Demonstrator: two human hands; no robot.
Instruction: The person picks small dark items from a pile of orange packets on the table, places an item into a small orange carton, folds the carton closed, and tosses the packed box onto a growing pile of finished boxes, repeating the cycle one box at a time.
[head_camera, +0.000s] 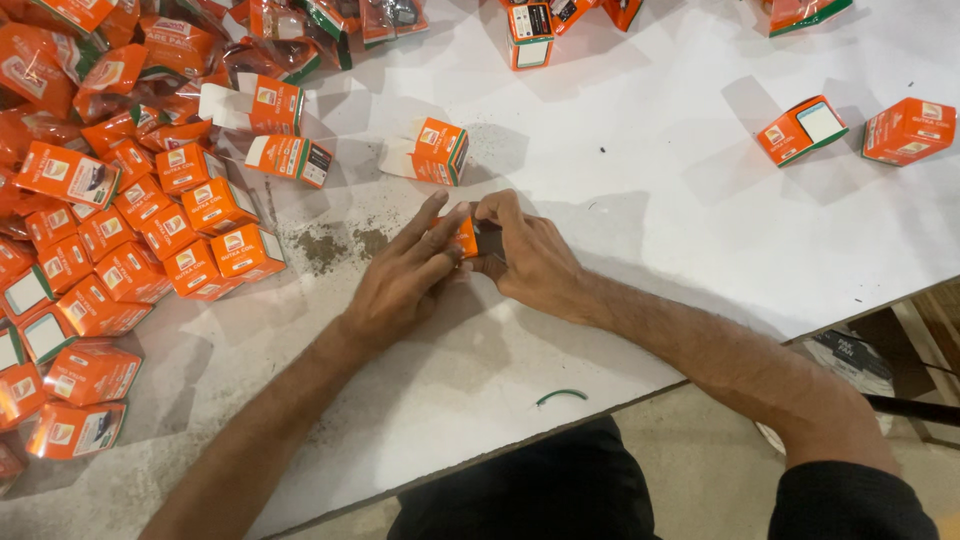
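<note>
Both of my hands meet at the middle of a white table (660, 200) over one small orange box (467, 237) with a dark end. My left hand (405, 275) lies flat, its fingers stretched along the box's left side. My right hand (525, 255) curls over the box's right end and pinches it, hiding much of the box. An open orange box (430, 152) with its white flap out lies just beyond my hands.
A big heap of orange boxes (130, 200) covers the table's left side. Two more orange boxes (800, 130) (908, 130) lie at the far right, others along the top edge. A dark smudge (340, 243) and a green wire (560, 396) mark the table. The table edge runs diagonally near my lap.
</note>
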